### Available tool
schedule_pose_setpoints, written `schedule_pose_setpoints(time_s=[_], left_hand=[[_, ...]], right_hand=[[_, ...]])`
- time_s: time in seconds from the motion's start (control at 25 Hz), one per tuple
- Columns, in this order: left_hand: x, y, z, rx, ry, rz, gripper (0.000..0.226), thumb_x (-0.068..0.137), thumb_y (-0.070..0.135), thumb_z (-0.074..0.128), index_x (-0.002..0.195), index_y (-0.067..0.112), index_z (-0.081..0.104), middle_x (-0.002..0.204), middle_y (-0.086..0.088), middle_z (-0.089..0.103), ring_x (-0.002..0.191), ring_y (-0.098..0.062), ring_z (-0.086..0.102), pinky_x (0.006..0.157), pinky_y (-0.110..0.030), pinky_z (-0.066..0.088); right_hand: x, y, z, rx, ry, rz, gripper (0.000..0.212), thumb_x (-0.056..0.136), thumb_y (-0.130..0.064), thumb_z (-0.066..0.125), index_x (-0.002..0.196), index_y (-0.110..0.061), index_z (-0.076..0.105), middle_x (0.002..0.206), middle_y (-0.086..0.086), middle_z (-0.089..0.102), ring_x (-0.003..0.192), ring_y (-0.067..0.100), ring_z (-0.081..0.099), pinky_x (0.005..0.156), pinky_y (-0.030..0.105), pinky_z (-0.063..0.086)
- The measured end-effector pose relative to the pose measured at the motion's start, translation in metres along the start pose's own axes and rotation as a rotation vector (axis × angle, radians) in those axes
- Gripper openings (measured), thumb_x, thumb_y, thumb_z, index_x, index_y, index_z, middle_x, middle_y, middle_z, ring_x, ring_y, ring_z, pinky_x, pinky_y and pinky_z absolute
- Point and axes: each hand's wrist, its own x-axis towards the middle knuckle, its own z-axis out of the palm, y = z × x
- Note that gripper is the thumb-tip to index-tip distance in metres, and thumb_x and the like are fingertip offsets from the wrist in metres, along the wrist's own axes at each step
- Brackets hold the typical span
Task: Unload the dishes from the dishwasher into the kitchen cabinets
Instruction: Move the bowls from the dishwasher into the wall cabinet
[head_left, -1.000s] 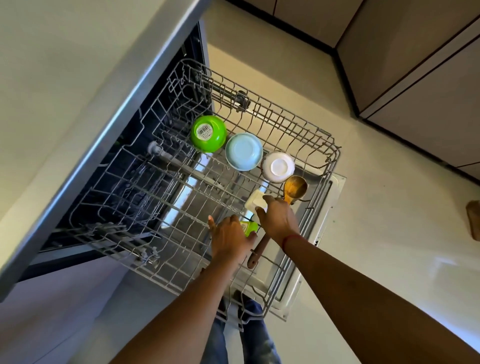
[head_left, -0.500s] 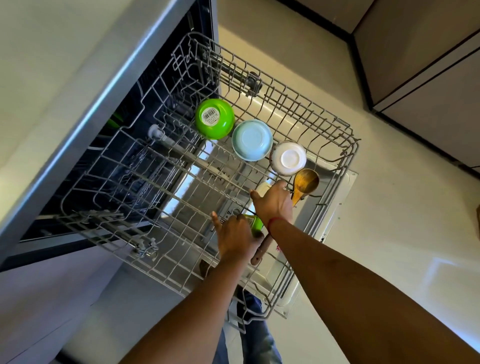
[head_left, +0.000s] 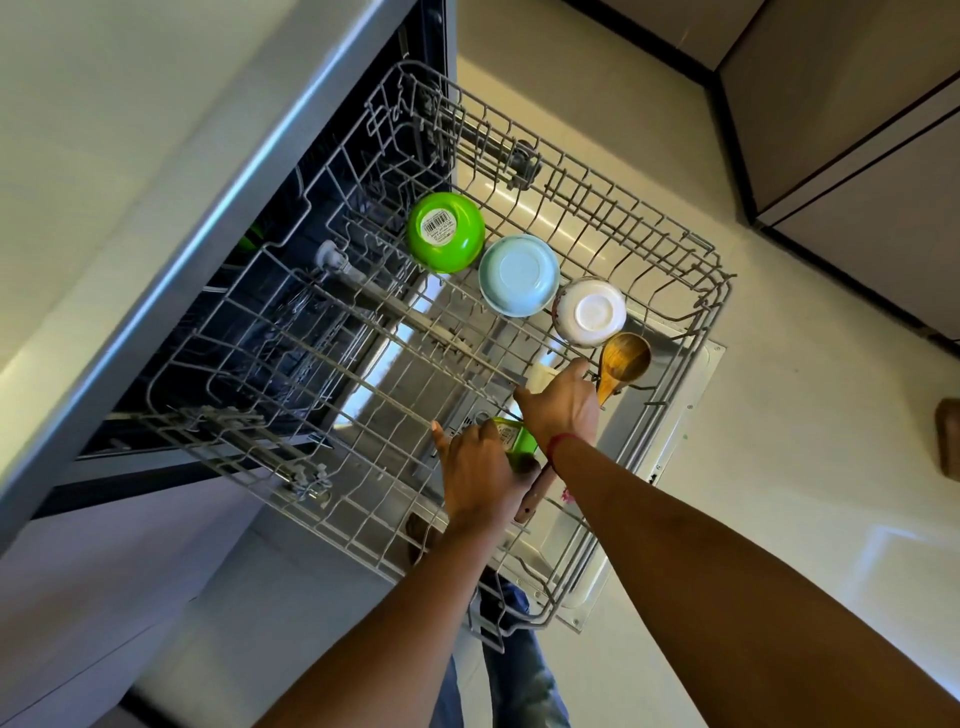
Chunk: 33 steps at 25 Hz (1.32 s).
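In the dishwasher rack (head_left: 691, 332), our left hand (head_left: 480, 470) clamps its grip on a small green cup (head_left: 517, 441). Our right hand (head_left: 563, 405) covers a white piece (head_left: 543, 373), its grip hidden, so we cannot tell. Both look light, stiff, perhaps slick: hold the rims.

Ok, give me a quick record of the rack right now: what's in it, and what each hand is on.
rack: dishwasher rack, pulled out
bowls: green bowl, light blue bowl, white bowl, in a row, all upside down
wooden spoon: beside the white bowl, handle toward the person
left hand: fingers curled on small green item
right hand: on cream item, grip unclear
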Motion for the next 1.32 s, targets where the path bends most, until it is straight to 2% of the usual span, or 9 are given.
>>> schedule_pose_setpoints(time_s=[0.24,0.36,0.44,0.56,0.68,0.84,0.96,1.12,1.32], left_hand=[[-0.023,-0.013,-0.029,-0.1,0.037,-0.027,0.075,0.075,0.059,0.065,0.135,0.015,0.05,0.126,-0.003,0.062,0.122,-0.019,0.053,0.117,-0.045,-0.003],[-0.034,-0.021,-0.047,-0.238,0.035,-0.032,0.076,0.074,0.052,0.069,0.137,0.014,0.049,0.126,-0.006,0.059,0.12,-0.023,0.05,0.113,-0.053,0.03],[-0.044,-0.027,-0.067,-0.351,0.015,-0.021,0.078,0.074,0.045,0.073,0.14,0.014,0.046,0.127,-0.006,0.055,0.115,-0.019,0.047,0.091,-0.037,0.05],[-0.063,-0.036,-0.096,-0.437,0.025,0.001,0.079,0.074,0.038,0.074,0.143,0.014,0.043,0.129,-0.005,0.049,0.11,-0.012,0.044,0.08,-0.025,0.047],[-0.086,-0.045,-0.129,-0.487,0.07,0.003,0.077,0.075,0.035,0.073,0.143,0.016,0.043,0.133,-0.001,0.045,0.108,-0.007,0.039,0.082,-0.024,0.04],[-0.13,-0.066,-0.167,-0.479,0.156,-0.006,0.084,0.064,0.055,0.06,0.137,0.016,0.05,0.13,-0.001,0.047,0.116,-0.015,0.043,0.088,-0.026,0.042],[-0.173,-0.085,-0.189,-0.466,0.259,-0.061,0.088,0.06,0.057,0.059,0.139,0.018,0.051,0.131,-0.004,0.051,0.117,-0.021,0.05,0.097,-0.031,0.044],[-0.249,-0.112,-0.223,-0.477,0.549,-0.086,0.079,0.057,0.055,0.063,0.124,0.012,0.065,0.116,-0.006,0.067,0.101,-0.021,0.064,0.091,-0.027,0.049],[-0.355,-0.165,-0.285,-0.465,0.882,-0.091,0.059,0.057,0.045,0.069,0.105,0.011,0.074,0.103,0.006,0.068,0.09,0.001,0.058,0.084,0.004,0.034]], right_hand=[[-0.028,0.007,-0.027,0.14,0.004,-0.071,0.067,0.07,-0.039,0.077,0.122,-0.015,0.044,0.112,0.011,0.058,0.098,0.03,0.058,0.08,0.037,0.051],[-0.049,0.016,-0.044,0.171,0.022,-0.119,0.07,0.065,-0.034,0.08,0.125,-0.02,0.047,0.119,0.009,0.057,0.106,0.028,0.055,0.087,0.039,0.051],[-0.069,0.018,-0.057,0.196,0.038,-0.137,0.071,0.065,-0.03,0.081,0.127,-0.021,0.048,0.12,0.007,0.057,0.109,0.027,0.054,0.086,0.036,0.049],[-0.107,0.018,-0.078,0.269,0.007,-0.157,0.072,0.068,-0.023,0.08,0.133,-0.021,0.05,0.12,0.003,0.06,0.104,0.02,0.056,0.078,0.025,0.046],[-0.142,0.015,-0.096,0.355,-0.055,-0.209,0.069,0.072,-0.015,0.079,0.134,-0.024,0.05,0.094,-0.009,0.064,0.075,-0.002,0.059,0.056,0.007,0.041],[-0.186,0.013,-0.112,0.442,-0.179,-0.357,0.066,0.07,-0.012,0.08,0.129,-0.028,0.055,0.103,-0.005,0.065,0.075,0.003,0.064,0.047,0.018,0.052],[-0.22,0.012,-0.121,0.454,-0.265,-0.507,0.069,0.065,-0.019,0.083,0.127,-0.035,0.057,0.106,-0.007,0.066,0.084,0.011,0.069,0.06,0.042,0.061],[-0.272,-0.001,-0.136,0.455,-0.36,-0.719,0.063,0.072,-0.005,0.079,0.128,-0.023,0.058,0.098,-0.016,0.064,0.086,-0.001,0.064,0.072,0.028,0.059],[-0.356,-0.053,-0.134,0.376,-0.519,-1.027,0.066,0.073,-0.003,0.079,0.132,-0.022,0.056,0.12,0.005,0.058,0.098,0.011,0.061,0.072,0.012,0.05]])
